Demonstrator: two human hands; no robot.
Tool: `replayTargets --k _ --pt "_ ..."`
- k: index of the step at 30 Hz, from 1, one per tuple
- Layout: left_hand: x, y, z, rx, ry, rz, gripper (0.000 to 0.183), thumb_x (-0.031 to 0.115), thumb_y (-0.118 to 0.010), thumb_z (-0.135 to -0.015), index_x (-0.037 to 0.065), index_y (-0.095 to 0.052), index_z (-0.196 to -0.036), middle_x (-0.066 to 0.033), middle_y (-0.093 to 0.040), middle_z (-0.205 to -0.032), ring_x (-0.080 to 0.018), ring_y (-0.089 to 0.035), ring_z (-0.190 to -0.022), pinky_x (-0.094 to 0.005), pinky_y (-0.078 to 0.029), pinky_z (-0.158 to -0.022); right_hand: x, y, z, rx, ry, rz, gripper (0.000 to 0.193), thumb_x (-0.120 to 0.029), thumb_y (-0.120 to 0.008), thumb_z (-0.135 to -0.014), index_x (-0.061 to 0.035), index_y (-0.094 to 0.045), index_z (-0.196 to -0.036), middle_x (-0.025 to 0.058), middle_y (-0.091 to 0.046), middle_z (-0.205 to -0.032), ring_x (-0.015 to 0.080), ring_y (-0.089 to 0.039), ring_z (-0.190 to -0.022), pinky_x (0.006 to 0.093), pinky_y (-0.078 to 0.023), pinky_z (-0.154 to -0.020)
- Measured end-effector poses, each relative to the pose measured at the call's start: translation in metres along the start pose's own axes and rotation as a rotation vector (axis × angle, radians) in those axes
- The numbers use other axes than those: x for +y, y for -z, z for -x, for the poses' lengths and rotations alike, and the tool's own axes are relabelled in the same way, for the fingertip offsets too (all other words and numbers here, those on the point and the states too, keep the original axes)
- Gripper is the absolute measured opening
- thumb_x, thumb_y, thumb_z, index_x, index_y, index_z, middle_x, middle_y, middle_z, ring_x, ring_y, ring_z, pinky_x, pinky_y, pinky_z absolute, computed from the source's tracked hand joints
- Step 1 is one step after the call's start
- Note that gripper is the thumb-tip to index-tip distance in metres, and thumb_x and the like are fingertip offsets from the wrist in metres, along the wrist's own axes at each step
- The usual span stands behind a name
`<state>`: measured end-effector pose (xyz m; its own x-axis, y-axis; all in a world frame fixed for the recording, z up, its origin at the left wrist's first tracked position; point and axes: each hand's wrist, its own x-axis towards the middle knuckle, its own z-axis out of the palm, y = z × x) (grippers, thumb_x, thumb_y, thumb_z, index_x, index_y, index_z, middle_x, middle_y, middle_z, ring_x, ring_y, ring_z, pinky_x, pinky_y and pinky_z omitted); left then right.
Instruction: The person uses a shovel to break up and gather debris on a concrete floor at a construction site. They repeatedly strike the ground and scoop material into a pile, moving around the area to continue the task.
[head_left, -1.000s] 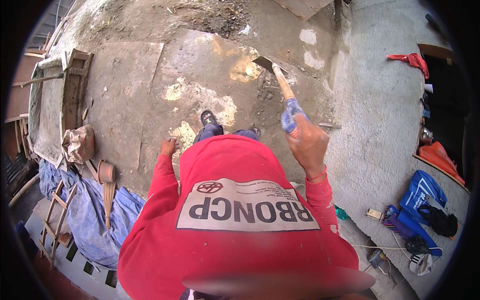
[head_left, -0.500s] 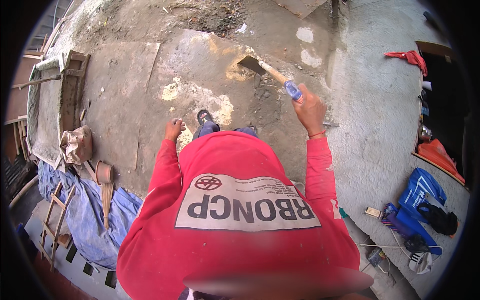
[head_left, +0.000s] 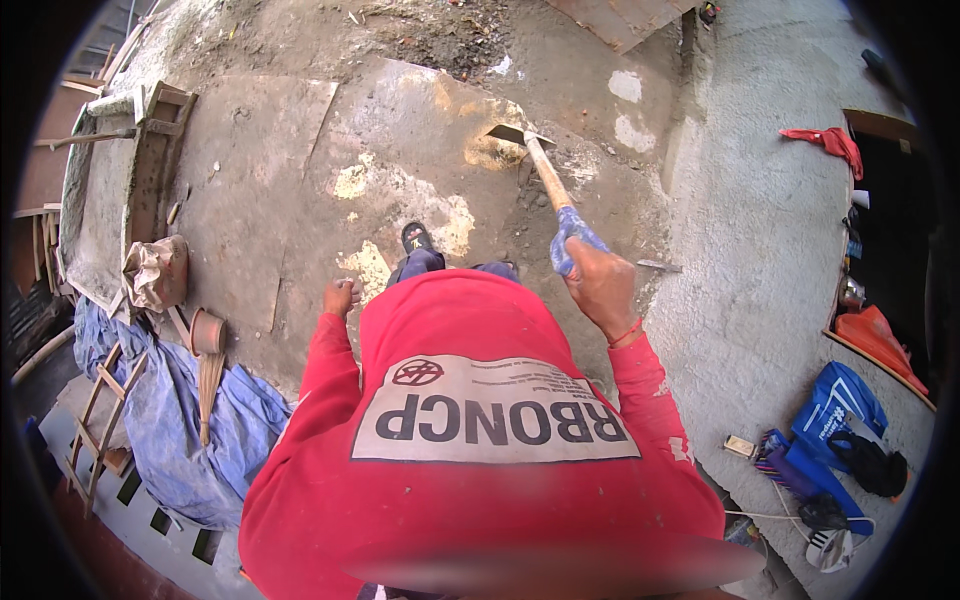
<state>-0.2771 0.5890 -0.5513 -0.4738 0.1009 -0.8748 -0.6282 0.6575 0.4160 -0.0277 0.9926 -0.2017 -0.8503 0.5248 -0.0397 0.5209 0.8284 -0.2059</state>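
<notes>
My right hand (head_left: 598, 285) is closed around the handle of a hoe (head_left: 546, 172), in front of me and to the right. Blue-and-white wrapping (head_left: 574, 236) covers the handle's gripped end. The dark flat blade (head_left: 507, 133) is over a yellowish patch of the grey ground, though whether it touches cannot be made out. Close to my left hip, my left hand (head_left: 341, 297) hangs with curled fingers and holds nothing visible. One sandalled foot (head_left: 416, 238) shows ahead of my body.
On the left stand a cement-caked wooden trough (head_left: 150, 165), a paper sack (head_left: 156, 273), an orange-brown bucket (head_left: 208, 331), a broom (head_left: 209, 395) and a blue tarp (head_left: 180, 440). A trowel-like tool (head_left: 660, 266) lies right of my hand. Farther right are a dark opening (head_left: 895, 240) and a blue bag (head_left: 840, 400).
My right hand has moved slightly left and down toward my body, turning the hoe handle more upright. The hoe blade has shifted a little. My left hand stays near my hip.
</notes>
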Motion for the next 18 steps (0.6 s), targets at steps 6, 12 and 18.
replayTargets --k 6,12,18 --pt "0.041 -0.020 0.007 -0.038 -0.161 0.041 0.037 0.024 -0.057 -0.097 0.001 -0.060 -0.125 -0.0121 -0.072 -0.095 -0.0184 -0.070 -0.071 -0.0297 -0.048 -0.056 0.026 -0.031 0.004 -0.044 -0.075 0.034 0.026 -0.014 -0.069 -0.076 -0.0162 -0.059 -0.099 0.0108 -0.066 -0.078 0.0362 -0.066 -0.073 0.0468 -0.050 -0.061" --pt "0.084 -0.031 -0.002 -0.116 -0.236 -0.031 0.045 0.029 -0.056 -0.099 0.001 -0.054 -0.133 -0.0132 -0.071 -0.106 -0.0188 -0.070 -0.082 -0.0303 -0.050 -0.064 0.041 -0.016 -0.041 0.085 -0.090 0.049 0.029 -0.015 -0.068 -0.078 -0.0186 -0.064 -0.106 0.0114 -0.068 -0.081 0.0361 -0.067 -0.075 0.0468 -0.050 -0.064" --pt "0.073 -0.029 -0.008 -0.137 -0.244 -0.040 0.042 0.028 -0.055 -0.099 0.000 -0.055 -0.131 -0.0122 -0.071 -0.103 -0.0177 -0.069 -0.079 -0.0290 -0.050 -0.062 0.053 -0.003 -0.087 0.157 -0.158 0.120 0.026 -0.023 -0.069 -0.081 -0.0195 -0.065 -0.106 0.0124 -0.070 -0.083 0.0354 -0.068 -0.078 0.0482 -0.051 -0.065"
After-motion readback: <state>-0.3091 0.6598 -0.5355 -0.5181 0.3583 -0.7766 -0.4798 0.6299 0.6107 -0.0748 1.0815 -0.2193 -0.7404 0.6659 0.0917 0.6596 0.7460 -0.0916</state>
